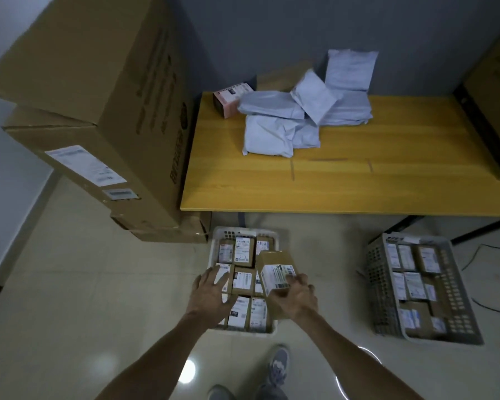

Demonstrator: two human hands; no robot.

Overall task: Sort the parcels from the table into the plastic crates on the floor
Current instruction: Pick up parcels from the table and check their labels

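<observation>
Parcel storeroom: stacked cartons (104, 90), mailer bags (274, 134) on a table (358, 183), floor crates (380, 287) of labelled boxes (244, 249).

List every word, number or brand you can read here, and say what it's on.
Nothing reads for sure.
Big cardboard box: dark side print, blurred.
Its white stickers: too small.
Small box gripped by the right hand: label blurred.
Packed boxes in the white crate: labels too small.
Stacked parcels in the grey crate: labels too small.
Pink box on the table: print blurred.
</observation>
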